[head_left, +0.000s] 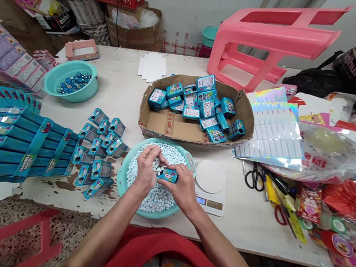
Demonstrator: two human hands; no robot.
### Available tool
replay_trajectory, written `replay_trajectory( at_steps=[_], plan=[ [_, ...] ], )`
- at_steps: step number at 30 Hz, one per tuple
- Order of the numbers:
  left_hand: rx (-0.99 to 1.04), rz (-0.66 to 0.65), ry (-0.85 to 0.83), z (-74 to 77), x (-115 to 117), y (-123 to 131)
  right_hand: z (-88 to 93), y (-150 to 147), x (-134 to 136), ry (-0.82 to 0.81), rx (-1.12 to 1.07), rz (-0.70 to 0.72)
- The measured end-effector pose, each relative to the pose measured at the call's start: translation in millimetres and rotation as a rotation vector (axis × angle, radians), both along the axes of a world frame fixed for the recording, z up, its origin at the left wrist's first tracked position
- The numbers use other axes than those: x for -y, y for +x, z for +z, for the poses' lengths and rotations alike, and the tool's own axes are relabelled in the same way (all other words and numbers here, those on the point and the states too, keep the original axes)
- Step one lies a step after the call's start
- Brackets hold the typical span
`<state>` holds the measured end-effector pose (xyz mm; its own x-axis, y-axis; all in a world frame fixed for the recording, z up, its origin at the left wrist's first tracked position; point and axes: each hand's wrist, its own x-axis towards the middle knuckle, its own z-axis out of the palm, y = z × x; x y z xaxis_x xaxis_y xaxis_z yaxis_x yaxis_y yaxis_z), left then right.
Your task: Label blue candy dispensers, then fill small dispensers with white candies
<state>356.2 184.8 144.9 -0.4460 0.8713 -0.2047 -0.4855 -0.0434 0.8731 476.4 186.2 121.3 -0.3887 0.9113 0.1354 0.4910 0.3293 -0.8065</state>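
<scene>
Over a turquoise basin (pixel 122 178) full of pale blue candies (pixel 161 201), my two hands are close together. My right hand (pixel 182 186) grips a small blue candy box (pixel 168 175) labelled "Caramelo Macizo", lying on its side with one end toward my left hand. My left hand (pixel 147 169) is curled around several candies at that end of the box. Right of the basin stands a white kitchen scale (pixel 216 203) with a lit display. Several more small blue boxes (pixel 101 168) stand to the left of the basin.
Behind the basin, a cardboard tray (pixel 161 127) holds several blue boxes. At left are stacked blue display cartons (pixel 8 146) and a turquoise bowl (pixel 80 93) of shiny blue pieces. A pink stool (pixel 238 36), holographic sheets (pixel 269 135), scissors (pixel 255 177) and plastic-wrapped goods (pixel 328 149) crowd the right.
</scene>
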Motion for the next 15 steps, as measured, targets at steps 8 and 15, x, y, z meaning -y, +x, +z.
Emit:
replay_trajectory(
  at_steps=[8, 15],
  plan=[
    [-0.048, -0.023, 0.037, 12.4, 12.1, 4.5, 9.3, 4.1, 4.4, 0.008, -0.091, -0.013],
    [-0.128, 0.015, 0.021, 2.2, 10.3, 7.7, 3.2, 1.9, 2.9, -0.011, -0.081, -0.047]
  ],
)
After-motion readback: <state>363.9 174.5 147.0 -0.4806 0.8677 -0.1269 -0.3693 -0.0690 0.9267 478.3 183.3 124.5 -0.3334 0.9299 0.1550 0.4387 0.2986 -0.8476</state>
